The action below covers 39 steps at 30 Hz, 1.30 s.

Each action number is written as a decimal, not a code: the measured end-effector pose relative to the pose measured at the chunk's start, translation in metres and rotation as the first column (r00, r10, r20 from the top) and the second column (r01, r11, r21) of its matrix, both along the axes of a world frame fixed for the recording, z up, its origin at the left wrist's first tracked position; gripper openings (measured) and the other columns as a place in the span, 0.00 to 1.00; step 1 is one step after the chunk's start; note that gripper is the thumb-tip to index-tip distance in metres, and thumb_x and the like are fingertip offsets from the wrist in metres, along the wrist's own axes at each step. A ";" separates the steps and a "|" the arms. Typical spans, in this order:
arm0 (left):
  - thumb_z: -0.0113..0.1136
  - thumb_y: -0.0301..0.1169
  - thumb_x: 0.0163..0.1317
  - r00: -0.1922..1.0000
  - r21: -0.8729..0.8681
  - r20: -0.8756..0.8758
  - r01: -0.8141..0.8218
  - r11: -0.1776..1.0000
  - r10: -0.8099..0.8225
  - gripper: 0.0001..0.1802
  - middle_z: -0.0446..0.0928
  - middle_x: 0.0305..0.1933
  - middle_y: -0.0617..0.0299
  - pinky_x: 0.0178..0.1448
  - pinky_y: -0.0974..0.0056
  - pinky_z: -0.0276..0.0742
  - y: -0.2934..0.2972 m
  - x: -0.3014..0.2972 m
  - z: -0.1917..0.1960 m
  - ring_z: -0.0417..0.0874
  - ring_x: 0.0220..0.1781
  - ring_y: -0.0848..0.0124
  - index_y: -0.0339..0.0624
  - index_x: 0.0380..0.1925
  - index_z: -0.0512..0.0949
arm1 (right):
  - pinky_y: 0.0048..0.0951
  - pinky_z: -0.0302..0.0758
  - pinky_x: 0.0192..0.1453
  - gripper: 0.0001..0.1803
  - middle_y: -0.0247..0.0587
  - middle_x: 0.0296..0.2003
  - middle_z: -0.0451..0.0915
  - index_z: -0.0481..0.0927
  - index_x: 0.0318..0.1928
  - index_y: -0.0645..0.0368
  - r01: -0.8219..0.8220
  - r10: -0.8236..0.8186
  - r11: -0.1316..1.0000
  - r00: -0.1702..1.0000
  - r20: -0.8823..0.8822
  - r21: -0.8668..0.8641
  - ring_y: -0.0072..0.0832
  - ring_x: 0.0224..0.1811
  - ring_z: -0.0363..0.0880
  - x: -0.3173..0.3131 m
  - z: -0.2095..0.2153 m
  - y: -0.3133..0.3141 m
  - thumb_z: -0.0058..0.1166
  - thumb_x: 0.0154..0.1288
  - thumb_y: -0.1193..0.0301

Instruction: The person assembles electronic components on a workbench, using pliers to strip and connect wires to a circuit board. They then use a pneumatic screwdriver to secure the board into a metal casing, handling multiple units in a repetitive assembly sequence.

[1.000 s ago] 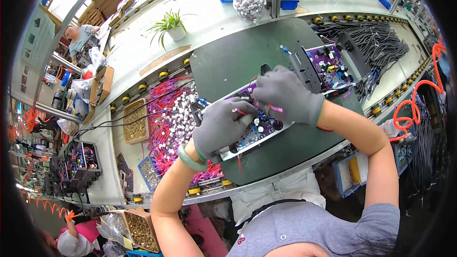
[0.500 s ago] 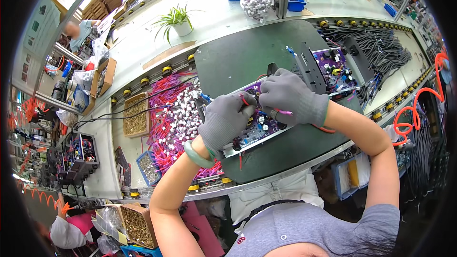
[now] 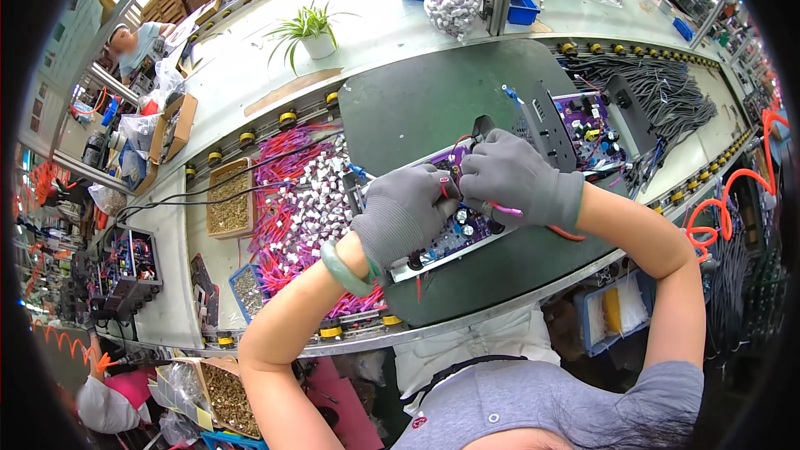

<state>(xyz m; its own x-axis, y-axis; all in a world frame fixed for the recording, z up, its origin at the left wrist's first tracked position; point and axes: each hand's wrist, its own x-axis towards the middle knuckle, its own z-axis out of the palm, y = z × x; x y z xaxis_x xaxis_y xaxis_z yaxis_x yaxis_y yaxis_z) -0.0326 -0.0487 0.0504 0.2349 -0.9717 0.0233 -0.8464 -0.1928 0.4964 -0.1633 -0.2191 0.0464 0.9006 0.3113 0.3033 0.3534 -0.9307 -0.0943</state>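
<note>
Both of my hands wear grey gloves and meet over a purple circuit board in a metal chassis on a dark green mat. My left hand rests on the board's middle, a green bangle on its wrist. My right hand is closed around a thin red wire that trails out to the right. The fingertips of both hands pinch together at the board's upper edge, hiding what lies between them.
A second purple board with a black panel sits to the right. A heap of pink and white wire leads lies to the left, with boxes of small metal parts. Grey cable bundles, a potted plant and blue bins lie beyond.
Both hands stay on the board, fingertips working together; the right hand has shifted slightly and the red wire now trails out beneath its wrist.
</note>
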 end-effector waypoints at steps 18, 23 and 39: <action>0.66 0.37 0.56 0.998 -0.044 0.032 -0.056 0.997 0.057 0.10 0.81 0.33 0.49 0.42 0.52 0.80 -0.003 0.007 -0.009 0.84 0.37 0.49 0.42 0.31 0.84 | 0.37 0.74 0.47 0.03 0.30 0.28 0.78 0.81 0.29 0.49 -0.054 0.045 0.948 0.998 -0.036 -0.312 0.30 0.35 0.81 0.009 0.008 0.020 0.56 0.59 0.70; 0.66 0.36 0.56 0.999 -0.002 0.038 -0.033 0.999 0.033 0.10 0.81 0.33 0.52 0.42 0.52 0.80 0.002 0.005 -0.005 0.84 0.36 0.51 0.42 0.33 0.85 | 0.38 0.74 0.46 0.03 0.33 0.28 0.78 0.80 0.30 0.49 0.036 -0.054 0.977 0.995 -0.081 -0.208 0.34 0.37 0.82 0.008 0.002 0.005 0.60 0.59 0.66; 0.65 0.34 0.61 0.931 0.005 -0.284 -0.237 0.972 0.229 0.11 0.85 0.33 0.47 0.42 0.58 0.81 -0.009 0.005 -0.008 0.88 0.35 0.58 0.38 0.37 0.85 | 0.40 0.77 0.39 0.04 0.43 0.31 0.82 0.85 0.34 0.56 -0.011 -0.148 0.705 0.975 0.163 0.710 0.43 0.34 0.82 -0.003 -0.021 -0.006 0.65 0.59 0.71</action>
<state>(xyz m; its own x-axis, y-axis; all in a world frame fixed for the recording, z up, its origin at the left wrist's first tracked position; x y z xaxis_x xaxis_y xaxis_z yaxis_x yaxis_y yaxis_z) -0.0274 -0.0574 0.0427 0.4554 -0.8889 -0.0497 -0.6047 -0.3498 0.7155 -0.1659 -0.2253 0.0255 0.8083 -0.1246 0.5755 0.3762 -0.6426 -0.6675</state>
